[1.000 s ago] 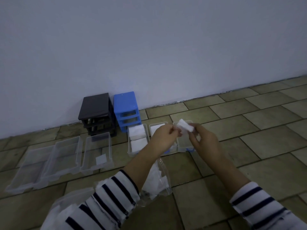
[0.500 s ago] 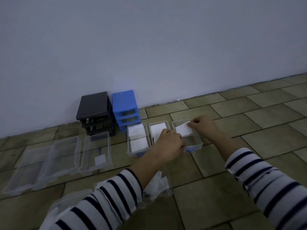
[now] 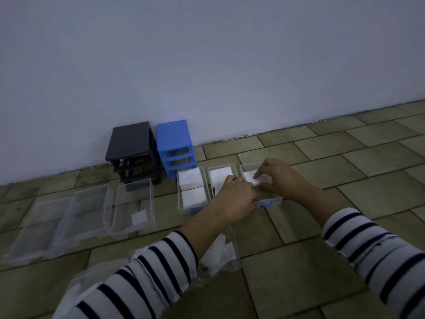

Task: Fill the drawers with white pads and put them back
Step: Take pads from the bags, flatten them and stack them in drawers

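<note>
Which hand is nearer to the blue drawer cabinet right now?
Left. The left hand lies over the middle small drawer, nearer the blue cabinet; the right hand is over the rightmost drawer, farther away.

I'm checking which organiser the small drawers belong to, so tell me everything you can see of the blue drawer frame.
The blue drawer frame is a small, upright plastic unit with a flat top and three open slots stacked on its front, all without drawers. It stands on the tiled floor against the wall, close beside the black frame on its left. A clear drawer holding white pads lies just in front of its base. Neither hand touches it.
</note>
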